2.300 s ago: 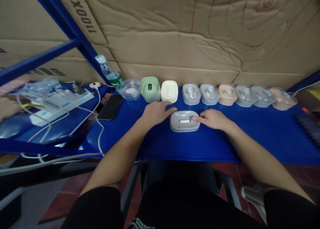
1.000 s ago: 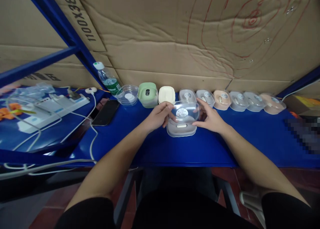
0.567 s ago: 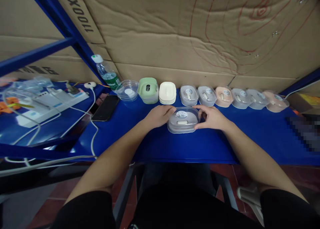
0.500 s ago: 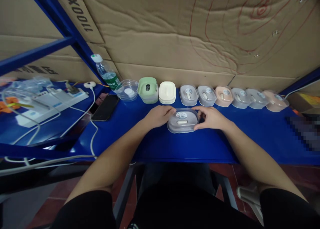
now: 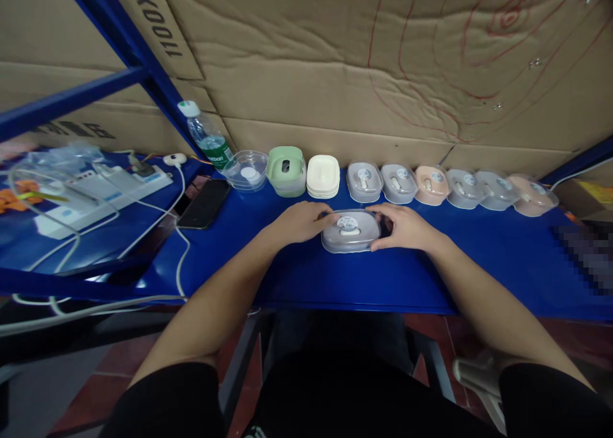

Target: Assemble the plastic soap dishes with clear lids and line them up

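Observation:
A grey oval plastic food container (image 5: pixel 360 241) with a clear lid, a round sticker and a pale tab lies flat on the blue table in front of me. My left hand (image 5: pixel 302 223) grips its left end, with fingers curled at the far-left corner. Around the right end goes my right hand (image 5: pixel 407 227), thumb at the near side and fingers on the far edge. Behind it stand a stack of cream square dishes (image 5: pixel 324 176), a green-topped container (image 5: pixel 286 170) and a clear plastic bowl (image 5: pixel 248 170).
Several similar grey and pink lidded containers (image 5: pixel 432 184) form a row along the cardboard wall (image 5: pixel 287 93). To the left are a water bottle (image 5: pixel 208 138), a black phone (image 5: pixel 205 203), a power strip (image 5: pixel 108 202) and loose white cables (image 5: pixel 181 265). The blue table (image 5: pixel 345 285) ends just before my body.
The view has shifted slightly. Both hands stay at the ends of the grey container, which lies in nearly the same place; my left fingers have shifted a little on its edge.

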Available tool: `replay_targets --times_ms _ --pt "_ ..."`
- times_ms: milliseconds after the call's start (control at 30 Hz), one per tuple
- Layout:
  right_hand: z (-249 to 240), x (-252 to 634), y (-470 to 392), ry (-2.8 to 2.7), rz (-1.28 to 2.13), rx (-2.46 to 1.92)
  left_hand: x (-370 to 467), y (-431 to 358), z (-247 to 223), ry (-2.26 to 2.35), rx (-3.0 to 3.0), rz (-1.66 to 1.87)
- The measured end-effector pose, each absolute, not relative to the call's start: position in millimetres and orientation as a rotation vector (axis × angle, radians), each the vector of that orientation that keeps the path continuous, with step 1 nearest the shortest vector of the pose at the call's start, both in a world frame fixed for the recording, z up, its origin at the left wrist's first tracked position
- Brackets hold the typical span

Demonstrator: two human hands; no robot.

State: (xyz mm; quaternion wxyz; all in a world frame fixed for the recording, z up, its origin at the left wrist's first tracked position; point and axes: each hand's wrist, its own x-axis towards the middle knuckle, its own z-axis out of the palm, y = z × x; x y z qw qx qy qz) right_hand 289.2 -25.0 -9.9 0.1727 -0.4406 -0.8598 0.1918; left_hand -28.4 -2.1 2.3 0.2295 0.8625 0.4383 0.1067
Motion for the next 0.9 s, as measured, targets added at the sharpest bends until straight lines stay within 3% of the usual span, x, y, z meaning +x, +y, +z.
replay_targets --times_ms 333,600,767,900 --pt "-8.4 286.2 -29.3 -2.458 0.621 -1.164 -22.7 -5.1 0.1 1.264 2.434 0.221" --pt "19.8 309.9 -36.9 -2.471 0.76 -1.334 -24.8 -3.8 -2.5 1.152 2.532 0.238" --pt "29.8 324.8 -37.4 -2.395 0.479 -1.479 -27.5 -1.8 -0.6 1.31 2.525 0.194" --pt "21.6 303.4 -37.7 -2.381 0.299 -1.221 -29.5 2.7 -3.6 1.373 2.478 0.332"
